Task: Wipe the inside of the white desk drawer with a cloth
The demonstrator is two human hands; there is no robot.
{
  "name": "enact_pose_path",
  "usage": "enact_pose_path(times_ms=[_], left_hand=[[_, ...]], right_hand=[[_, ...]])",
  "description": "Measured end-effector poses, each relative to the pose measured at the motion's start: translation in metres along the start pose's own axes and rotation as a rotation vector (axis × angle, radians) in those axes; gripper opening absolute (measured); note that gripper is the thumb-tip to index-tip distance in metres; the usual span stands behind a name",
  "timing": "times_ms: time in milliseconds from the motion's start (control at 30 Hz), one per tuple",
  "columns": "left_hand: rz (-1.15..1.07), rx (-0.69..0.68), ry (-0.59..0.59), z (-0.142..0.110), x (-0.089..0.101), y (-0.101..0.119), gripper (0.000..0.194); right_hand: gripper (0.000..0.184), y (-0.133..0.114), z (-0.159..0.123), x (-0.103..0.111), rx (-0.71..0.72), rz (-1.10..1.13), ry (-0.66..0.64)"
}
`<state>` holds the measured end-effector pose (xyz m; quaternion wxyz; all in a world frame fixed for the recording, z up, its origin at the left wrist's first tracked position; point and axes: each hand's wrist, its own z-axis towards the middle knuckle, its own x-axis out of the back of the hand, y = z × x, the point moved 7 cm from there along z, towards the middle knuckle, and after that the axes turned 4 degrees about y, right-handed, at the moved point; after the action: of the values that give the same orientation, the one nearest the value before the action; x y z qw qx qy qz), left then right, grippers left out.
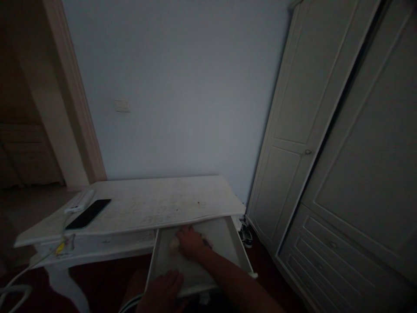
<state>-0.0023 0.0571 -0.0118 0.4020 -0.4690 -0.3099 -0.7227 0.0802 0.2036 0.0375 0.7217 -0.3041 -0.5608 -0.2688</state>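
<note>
1. Drawer [228,243], white and shallow, pulled out toward the viewer from under the right part of a desk.
2. Left hand [164,287] at the drawer's near left corner, palm down, fingers side by side; whether they grip the edge, I cannot tell.
3. Right hand [189,241] reaching inside the drawer, fingers bent downward over a pale thing [173,246], too dim to identify. Part of it shows left of the hand; whether the fingers hold it or only touch it, I cannot tell.
4. Desk [169,195], white, its top scuffed with dark marks. On its left end lie a black phone [88,214] and, just beside it, a white power strip [83,201]. A pale cable [42,259] hangs over the front.
5. Dark shoe [246,238] on the floor, just right of the desk.
6. Pale wardrobe [289,126] on the right; behind the desk, a bluish wall [182,87] with a switch [122,105].
7. Cabinet [26,152] beyond the doorway, far left.
</note>
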Motion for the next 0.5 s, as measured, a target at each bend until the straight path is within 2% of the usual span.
enact_pose_path(times_ms=[100,267,367,500], left_hand=[[0.019,-0.017,-0.014,0.002,0.001,0.002,0.047],[0.026,-0.058,0.029,0.002,0.002,0.002,0.047],[0.039,-0.088,0.083,0.002,0.004,0.002,0.052],[0.126,-0.162,0.158,0.003,0.009,0.008,0.051]], right_hand=[[0.041,-0.020,0.002,-0.006,0.081,0.009,-0.007],[0.047,-0.042,-0.002,-0.011,0.212,-0.009,-0.010],[0.037,-0.052,-0.005,-0.018,0.274,-0.018,-0.052],[0.030,-0.053,-0.014,-0.027,0.276,0.023,-0.114]])
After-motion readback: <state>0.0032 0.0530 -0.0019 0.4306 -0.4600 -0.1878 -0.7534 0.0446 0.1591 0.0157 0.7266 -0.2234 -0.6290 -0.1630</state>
